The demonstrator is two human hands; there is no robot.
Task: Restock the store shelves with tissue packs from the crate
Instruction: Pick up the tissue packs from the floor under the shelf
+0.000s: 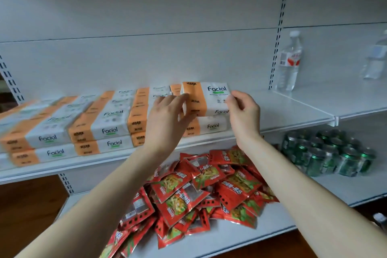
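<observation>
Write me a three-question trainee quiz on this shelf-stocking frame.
1. True or false: the left hand and right hand both grip the orange-and-white wrapped tissue pack.
2. What is heaped on the white metal lower shelf beneath the hands? A) red foil snack packets B) folded towels C) blue boxes
3. Fill in: the clear plastic water bottle stands to the ___ of the tissue stacks.
Key: 1 true; 2 A; 3 right.
</observation>
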